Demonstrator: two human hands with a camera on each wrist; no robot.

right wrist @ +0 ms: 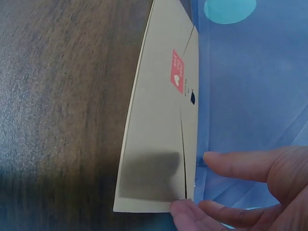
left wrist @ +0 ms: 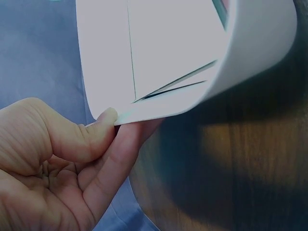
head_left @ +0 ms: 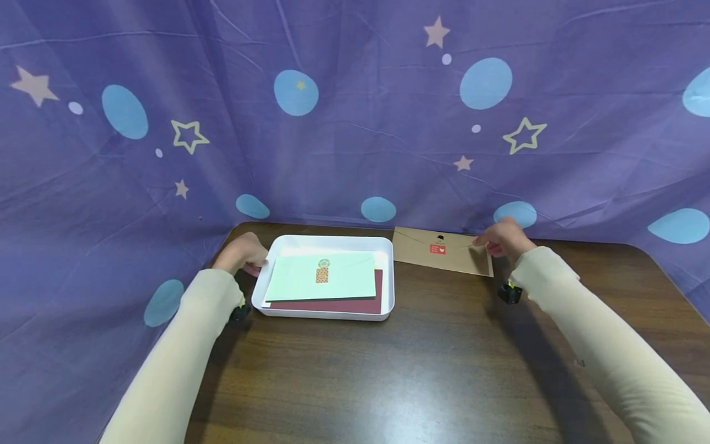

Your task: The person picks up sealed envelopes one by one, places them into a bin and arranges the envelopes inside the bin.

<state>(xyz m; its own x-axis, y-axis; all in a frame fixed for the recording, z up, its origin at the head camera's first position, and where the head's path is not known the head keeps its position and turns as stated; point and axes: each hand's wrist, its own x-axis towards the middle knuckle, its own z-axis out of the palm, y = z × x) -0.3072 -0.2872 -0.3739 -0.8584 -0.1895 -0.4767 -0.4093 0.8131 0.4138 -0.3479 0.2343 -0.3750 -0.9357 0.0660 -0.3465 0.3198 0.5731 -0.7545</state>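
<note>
In the head view a white rectangular tray (head_left: pixel 324 315) stands on the table, and my left hand (head_left: pixel 244 252) is at its left side. The left wrist view shows that hand (left wrist: pixel 79 154) pinching the tray's rim between thumb and fingers. A mint-green envelope (head_left: pixel 294 280) with an orange patterned sticker lies in the tray over a maroon envelope (head_left: pixel 363 306). To the tray's right, a brown kraft envelope (head_left: pixel 418 251) with a red heart sticker lies near the back edge. My right hand (head_left: pixel 507 237) is at its right end, fingertips touching a corner in the right wrist view, fingers extended.
The brown wooden table (head_left: pixel 444 357) ends at the back against a purple-blue cloth (head_left: pixel 355 160) with stars and light-blue spots. Cloth also hangs along the left side. A small black device (head_left: pixel 509 293) sits beneath the right wrist.
</note>
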